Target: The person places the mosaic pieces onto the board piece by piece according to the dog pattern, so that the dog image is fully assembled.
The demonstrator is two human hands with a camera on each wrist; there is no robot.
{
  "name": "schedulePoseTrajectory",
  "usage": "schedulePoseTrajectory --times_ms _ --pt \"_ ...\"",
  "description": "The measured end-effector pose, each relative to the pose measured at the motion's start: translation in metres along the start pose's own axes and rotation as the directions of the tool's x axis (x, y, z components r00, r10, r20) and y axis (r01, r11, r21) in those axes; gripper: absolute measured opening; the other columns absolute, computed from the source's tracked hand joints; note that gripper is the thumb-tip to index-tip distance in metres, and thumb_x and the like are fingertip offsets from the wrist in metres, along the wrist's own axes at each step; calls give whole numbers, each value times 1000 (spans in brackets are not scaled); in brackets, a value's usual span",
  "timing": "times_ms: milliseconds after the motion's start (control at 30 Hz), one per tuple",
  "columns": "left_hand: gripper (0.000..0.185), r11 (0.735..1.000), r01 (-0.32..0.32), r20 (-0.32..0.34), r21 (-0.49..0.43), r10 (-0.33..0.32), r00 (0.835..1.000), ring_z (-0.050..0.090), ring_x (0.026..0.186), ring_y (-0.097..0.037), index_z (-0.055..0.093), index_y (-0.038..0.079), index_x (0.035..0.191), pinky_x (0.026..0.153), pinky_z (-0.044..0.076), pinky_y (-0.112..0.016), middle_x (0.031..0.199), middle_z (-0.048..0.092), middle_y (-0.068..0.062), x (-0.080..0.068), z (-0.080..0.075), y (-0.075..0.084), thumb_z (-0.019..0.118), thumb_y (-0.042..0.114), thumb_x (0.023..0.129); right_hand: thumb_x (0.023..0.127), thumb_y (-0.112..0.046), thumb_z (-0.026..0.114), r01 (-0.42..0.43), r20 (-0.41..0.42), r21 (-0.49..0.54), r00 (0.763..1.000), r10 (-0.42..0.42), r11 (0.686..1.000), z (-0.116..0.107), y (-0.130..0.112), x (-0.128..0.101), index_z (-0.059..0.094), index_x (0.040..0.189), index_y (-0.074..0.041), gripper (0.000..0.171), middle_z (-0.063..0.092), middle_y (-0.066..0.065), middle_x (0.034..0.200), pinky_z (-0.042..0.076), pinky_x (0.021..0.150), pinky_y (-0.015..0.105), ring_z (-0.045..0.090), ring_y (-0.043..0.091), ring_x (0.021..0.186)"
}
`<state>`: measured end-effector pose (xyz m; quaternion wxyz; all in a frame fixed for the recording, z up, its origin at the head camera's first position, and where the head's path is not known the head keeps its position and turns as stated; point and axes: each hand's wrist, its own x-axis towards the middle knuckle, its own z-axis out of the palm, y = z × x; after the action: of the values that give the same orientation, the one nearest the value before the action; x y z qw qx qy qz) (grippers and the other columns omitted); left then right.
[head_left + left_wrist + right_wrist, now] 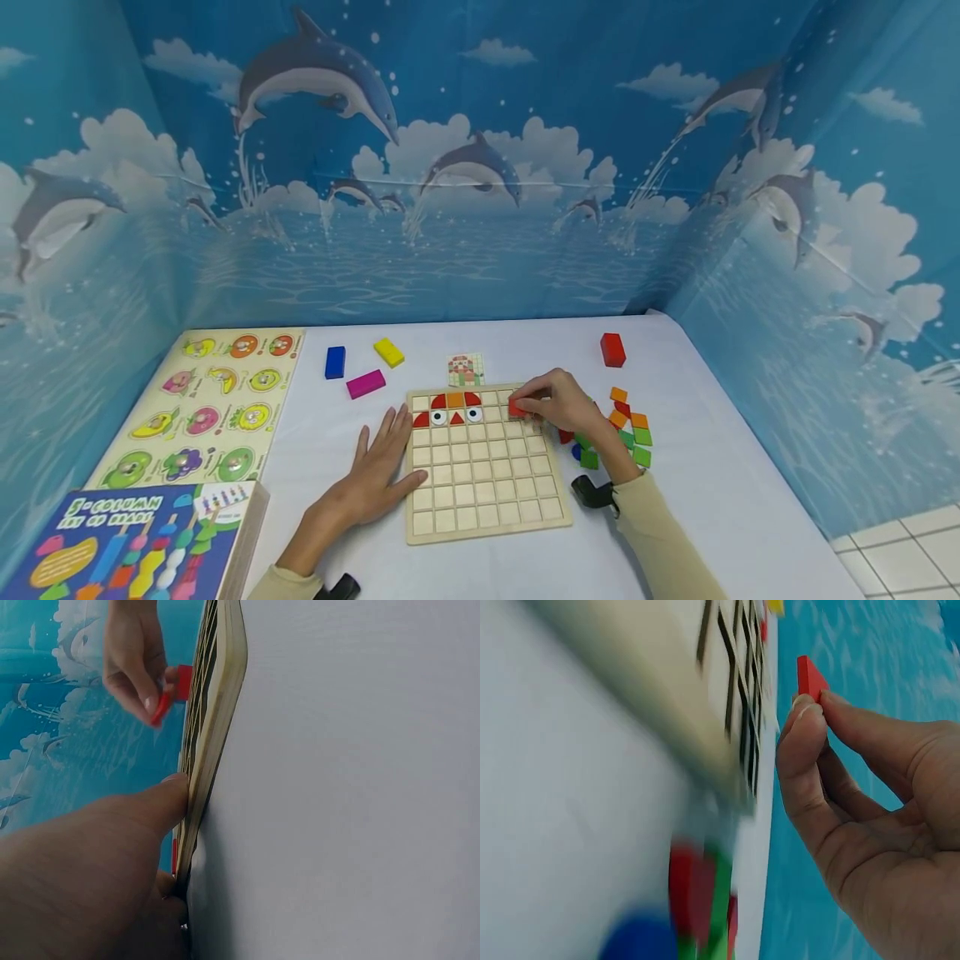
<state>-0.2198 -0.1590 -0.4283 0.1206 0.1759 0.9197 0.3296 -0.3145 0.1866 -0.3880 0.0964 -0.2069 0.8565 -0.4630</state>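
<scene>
Pinching one red tile, seemingly.

Fruit peg puzzle along the surface's left edge; bead-set box at its near-left corner; blue, yellow, magenta blocks toward the far edge.

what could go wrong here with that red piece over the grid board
The right hand pinches the red piece only by its fingertips, so it might slip and knock the pieces already set in the top rows. The loose pile of tiles lies right beside that wrist, so a sweep of the arm could scatter them. The left hand only rests flat at the grid board edge, so a firm push might shift the board.
</scene>
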Motion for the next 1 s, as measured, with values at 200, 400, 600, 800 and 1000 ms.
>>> schedulePoseTrajectory --times_ms 200,400,600,800,1000 --pt "95 998 -55 -40 -31 54 998 -6 168 -32 13 5 173 130 -11 -63 182 4 -11 1 7 -7 67 43 106 99 1 75 47 17 -81 999 -46 996 24 -7 14 84 104 3 11 80 12 90 60 60 29 71 22 66" --pt "97 994 -100 -78 -43 97 992 -6 168 -34 13 4 173 129 -12 -65 182 6 -13 1 10 -13 68 45 105 97 3 77 105 19 -135 995 -103 985 32 -9 22 84 99 5 8 79 13 86 59 61 26 71 20 64" --pt "94 1000 -22 -33 -12 22 999 -6 168 -33 13 4 173 130 -10 -64 182 5 -12 0 2 -5 69 40 105 95 2 79 107 22 -181 994 -104 978 36 -14 25 84 102 5 9 78 14 94 60 65 26 72 19 73" --pt "93 1000 -9 -17 9 9 1000 -7 168 -33 12 4 173 130 -10 -64 182 4 -11 -1 -1 -1 67 40 106 94 1 81 63 -7 -205 998 -65 977 38 -18 24 85 102 3 9 78 12 95 60 69 28 71 20 82" --pt "94 997 -68 -63 -25 66 996 -4 168 -35 15 2 172 129 -11 -65 182 7 -15 0 7 -10 68 41 105 93 1 82 47 -10 -215 999 -50 975 39 -20 22 85 101 2 9 77 10 94 59 69 29 70 20 83"
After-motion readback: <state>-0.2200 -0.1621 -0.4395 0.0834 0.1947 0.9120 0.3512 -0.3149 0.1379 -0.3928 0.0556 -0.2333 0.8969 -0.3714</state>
